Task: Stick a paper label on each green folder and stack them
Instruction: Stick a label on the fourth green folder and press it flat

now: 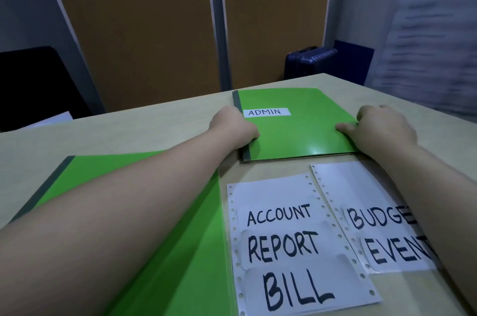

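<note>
A green folder (302,132) with a white "ADMIN" label (267,112) lies at the far middle of the table. My left hand (233,127) grips its dark spine edge, fingers curled. My right hand (382,127) holds its right edge, thumb on the cover. Another green folder (165,225) without a label lies near left, partly under my left forearm. Two label sheets lie near right: one (286,243) reads ACCOUNT, REPORT, BILL; the other (371,215) reads BUDGET, EVENT, partly hidden by my right forearm.
The beige table (129,132) ends just behind the labelled folder. Beyond it stand brown panels, a dark blue suitcase (309,62) and a black object (33,83) at the left. A blurred striped cloth (436,31) fills the far right.
</note>
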